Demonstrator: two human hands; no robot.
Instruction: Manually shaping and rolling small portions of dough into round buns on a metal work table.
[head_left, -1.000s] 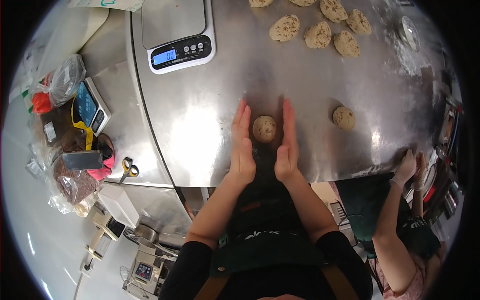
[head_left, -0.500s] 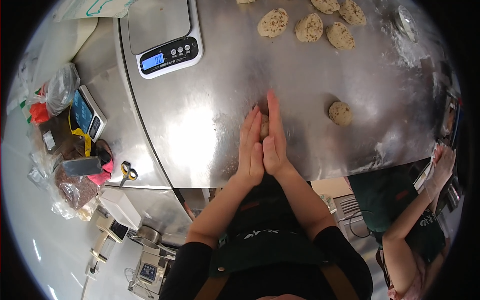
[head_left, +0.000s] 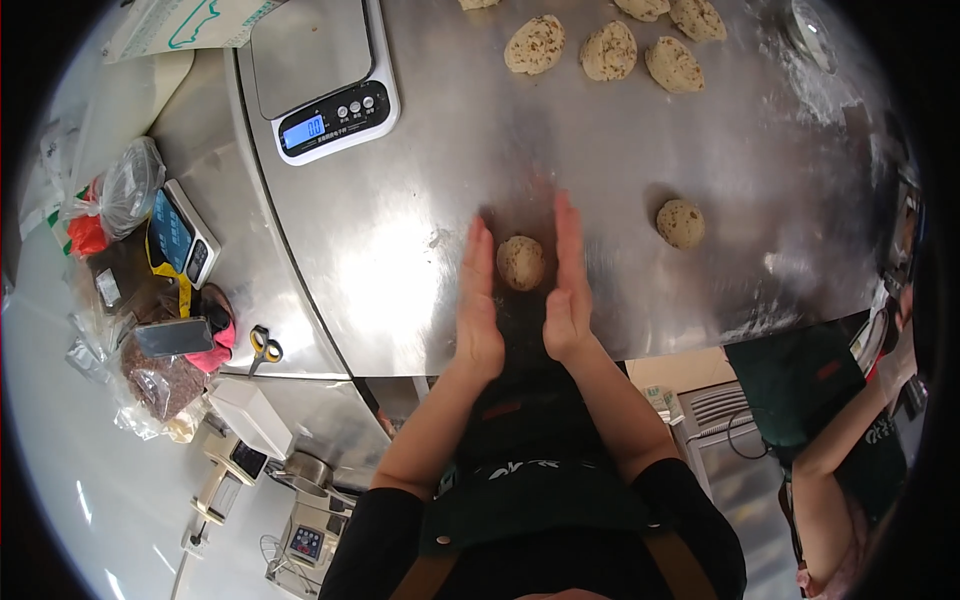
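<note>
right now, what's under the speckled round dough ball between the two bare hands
Shiny grey metal tabletop shows around the speckled round dough ball; the patch directly beneath is covered and cannot be seen.

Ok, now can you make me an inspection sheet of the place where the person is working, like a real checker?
Surface: shiny metal table, with white powdery marks toward the right.
Job's things: one dough ball between the hands, a second ball to the right, more dough pieces at the far side; a scale at the far left, lit.
Clutter: scissors, a phone and plastic bags, all at the left.
Hands: left hand and right hand open, palms facing, one each side of the ball.
Cables: a dark cord loops below the table, right.
Surroundings: a co-worker's arm at the right.
</note>
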